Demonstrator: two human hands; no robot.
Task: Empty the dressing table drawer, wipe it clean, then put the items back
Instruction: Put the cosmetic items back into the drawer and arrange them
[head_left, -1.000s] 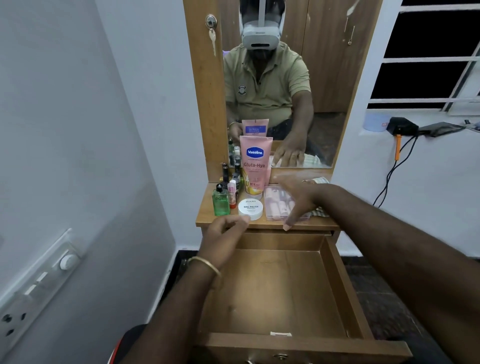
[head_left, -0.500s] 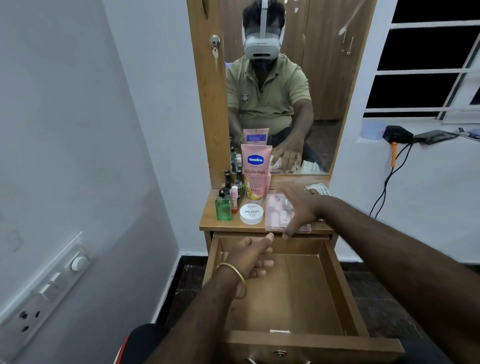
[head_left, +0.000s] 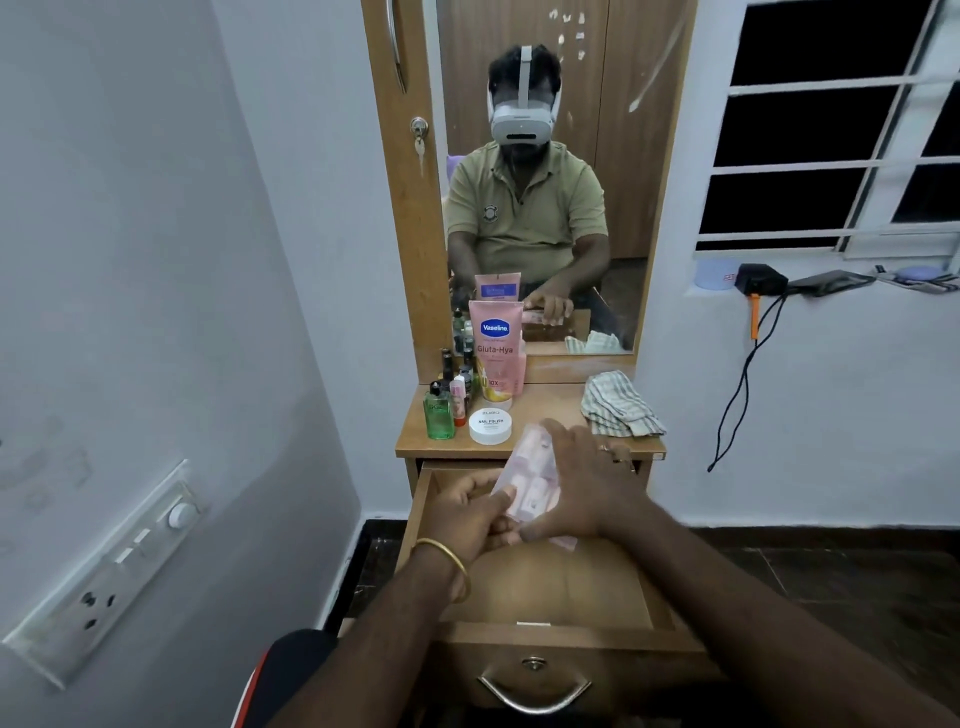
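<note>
Pink case leaves the tabletop, headed back into the drawer.

Both hands now grip the pink case (head_left: 530, 478): right hand (head_left: 582, 483) curled over it, left hand (head_left: 470, 514) pinching its near end, above the open drawer (head_left: 566, 587); a moment ago it lay on the tabletop. Returning items has begun.

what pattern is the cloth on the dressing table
The cloth is pale with thin greenish-grey stripes, crumpled; the head view shows it best.

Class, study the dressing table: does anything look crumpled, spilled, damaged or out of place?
Only the striped cloth, lying crumpled at the tabletop's right rear. The bottles stand upright and nothing has spilled.
</note>
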